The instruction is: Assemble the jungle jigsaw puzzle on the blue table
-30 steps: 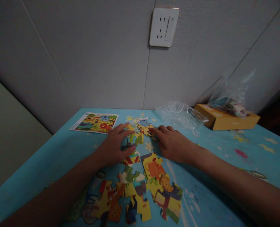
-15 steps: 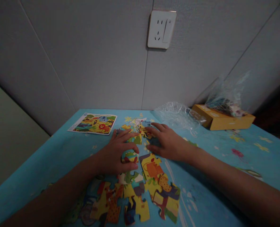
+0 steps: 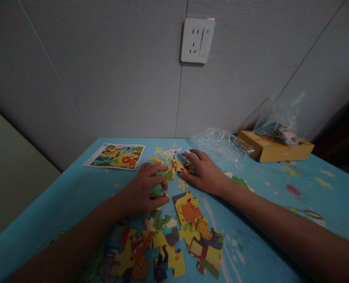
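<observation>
Right hand (image 3: 207,173) has shifted farther over the far puzzle pieces (image 3: 178,166).
It and the left hand (image 3: 147,189) half-curl, grips unclear.

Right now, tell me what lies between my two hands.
In the head view, puzzle pieces and a printed flower show between the left hand and right hand.

Puzzle pieces (image 3: 189,212) on table (image 3: 74,196), picture sheet (image 3: 115,156) back left, box (image 3: 286,154) back right, plastic bag (image 3: 280,122) on box

Dim grey wall (image 3: 127,78), white socket (image 3: 198,40)
</observation>
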Demonstrator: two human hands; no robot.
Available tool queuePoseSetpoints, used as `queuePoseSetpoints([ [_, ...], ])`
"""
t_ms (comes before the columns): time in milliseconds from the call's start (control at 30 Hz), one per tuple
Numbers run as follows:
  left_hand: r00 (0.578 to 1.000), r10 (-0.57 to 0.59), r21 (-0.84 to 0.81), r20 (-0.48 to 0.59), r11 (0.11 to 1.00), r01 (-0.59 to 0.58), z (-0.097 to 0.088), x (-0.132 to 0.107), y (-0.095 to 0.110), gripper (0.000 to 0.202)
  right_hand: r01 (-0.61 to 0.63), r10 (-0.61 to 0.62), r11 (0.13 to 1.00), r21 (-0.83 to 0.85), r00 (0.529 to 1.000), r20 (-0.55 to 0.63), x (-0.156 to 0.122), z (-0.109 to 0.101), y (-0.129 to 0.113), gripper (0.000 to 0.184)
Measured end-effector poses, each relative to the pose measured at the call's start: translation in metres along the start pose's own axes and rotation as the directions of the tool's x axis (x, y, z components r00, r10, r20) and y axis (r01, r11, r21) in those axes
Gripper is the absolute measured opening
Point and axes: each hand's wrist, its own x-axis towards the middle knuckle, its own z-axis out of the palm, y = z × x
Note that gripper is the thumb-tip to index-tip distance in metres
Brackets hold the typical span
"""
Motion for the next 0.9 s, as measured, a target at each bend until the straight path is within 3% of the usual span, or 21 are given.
queuePoseSetpoints([
  [100,0.999,-0.014,-0.03,-0.04,0.999,0.013,0.003,0.001,-0.003,0.009,0.03,-0.034,0.998,0.046,0.996,0.083,0.001,0.003,0.002,0.05],
  [200,0.997,-0.022,-0.044,-0.07,0.999,0.019,0.006,0.001,-0.007,0.011,0.02,-0.029,0.993,0.114,0.996,0.083,0.002,0.002,0.002,0.04],
  [367,0.997,-0.008,-0.037,-0.074,0.999,0.005,0.008,0.001,-0.012,0.014,0.053,-0.067,0.978,0.202,0.996,0.063,0.001,-0.001,0.001,0.047],
  [500,0.999,0.022,-0.036,-0.04,0.999,-0.023,0.006,0.001,-0.011,0.026,0.147,-0.174,0.934,0.324,0.983,0.053,-0.002,-0.005,-0.002,0.055],
  [767,0.998,0.025,-0.074,-0.062,0.997,-0.03,0.005,0.002,-0.008,0.023,0.328,-0.354,0.84,0.432,0.935,-0.023,-0.006,-0.008,-0.001,0.053],
  [900,0.996,0.015,-0.099,-0.092,0.995,-0.024,0.005,0.003,-0.006,0.032,0.426,-0.48,0.78,0.459,0.877,0.002,-0.007,-0.009,-0.001,0.051],
])
